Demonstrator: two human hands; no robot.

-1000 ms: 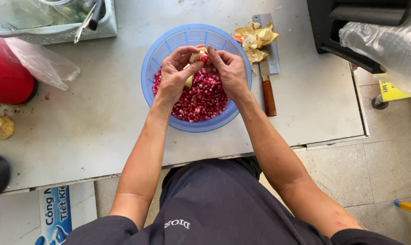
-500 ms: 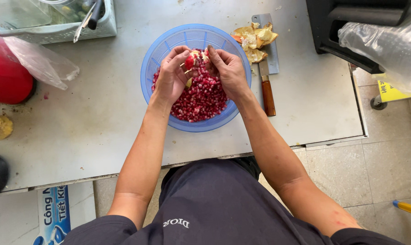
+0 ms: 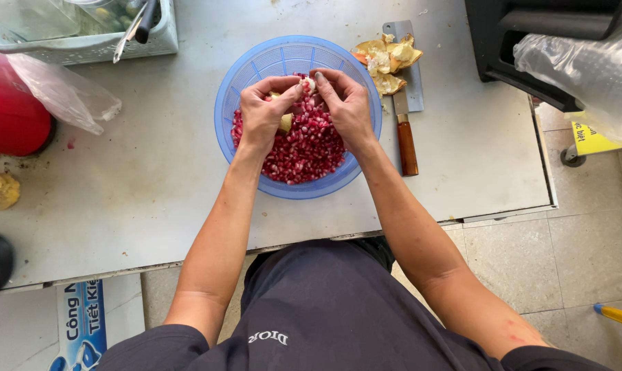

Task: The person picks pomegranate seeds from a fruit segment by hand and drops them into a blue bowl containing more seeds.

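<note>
- Blue plastic colander [image 3: 256,62] stands on the pale grey worktop [image 3: 153,178], right in front of me; its bottom is covered w/ red pomegranate seeds [image 3: 304,148].
- Head view: my left hand [image 3: 261,113] and right hand [image 3: 345,103] meet over the far half of the colander, fingertips almost touching each other.
- Left hand is closed around a pale yellowish piece of pomegranate peel [image 3: 285,122]; right hand pinches a small whitish bit of pith [image 3: 309,84] btw. thumb and fingers. Both are grasping, none is released.
- To do this step well, I judge: keep both hands low above the seeds, so the loose ones drop inside and do not bounce out.
- Bend the peel backwards w/ the thumbs and push seeds off gently; hard pressing will burst them, I think.
- White pith should go away from the seeds, e.g. to the peel scraps [image 3: 386,62] lying on the cleaver [image 3: 404,103], just right of the colander.
- Also in view: grey tray [image 3: 84,45] far left, red container [image 3: 8,110], clear plastic bag [image 3: 67,96].
</note>
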